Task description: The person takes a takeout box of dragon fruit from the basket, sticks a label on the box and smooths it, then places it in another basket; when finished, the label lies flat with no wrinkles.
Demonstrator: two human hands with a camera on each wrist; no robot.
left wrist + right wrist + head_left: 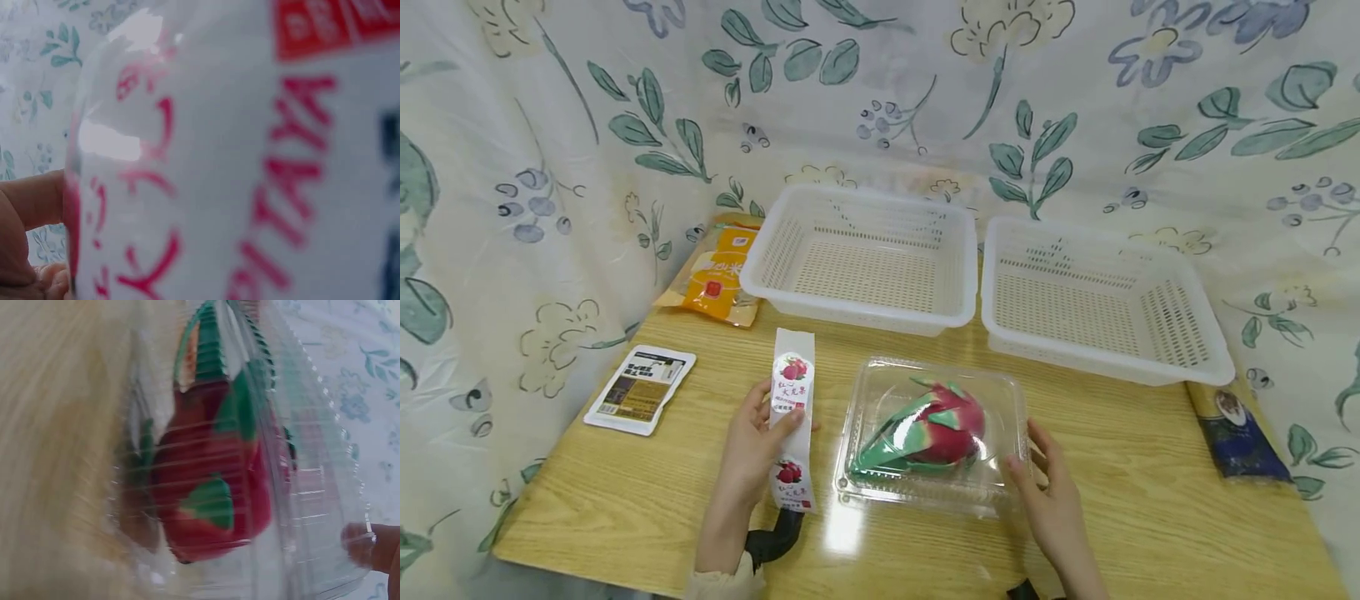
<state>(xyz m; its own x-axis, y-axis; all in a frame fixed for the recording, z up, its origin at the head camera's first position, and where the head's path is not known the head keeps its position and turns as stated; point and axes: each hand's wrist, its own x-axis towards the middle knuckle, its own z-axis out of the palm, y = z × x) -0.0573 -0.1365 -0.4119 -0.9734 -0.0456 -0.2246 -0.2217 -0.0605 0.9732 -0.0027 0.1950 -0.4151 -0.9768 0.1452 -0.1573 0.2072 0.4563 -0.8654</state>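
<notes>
A strip of dragon fruit labels on white backing is pinched between thumb and fingers of my left hand. In the left wrist view the label strip fills most of the picture, blurred, with pink lettering. To its right on the table is a closed clear plastic box with a red and green dragon fruit inside. My right hand holds the box's right side, thumb and fingers at its edge. The right wrist view shows the dragon fruit through the ribbed wall, the thumb on the rim.
Two white perforated baskets, a left one and a right one, stand along the back of the wooden table. An orange food bag and a white packet lie at left; a dark blue packet lies at right.
</notes>
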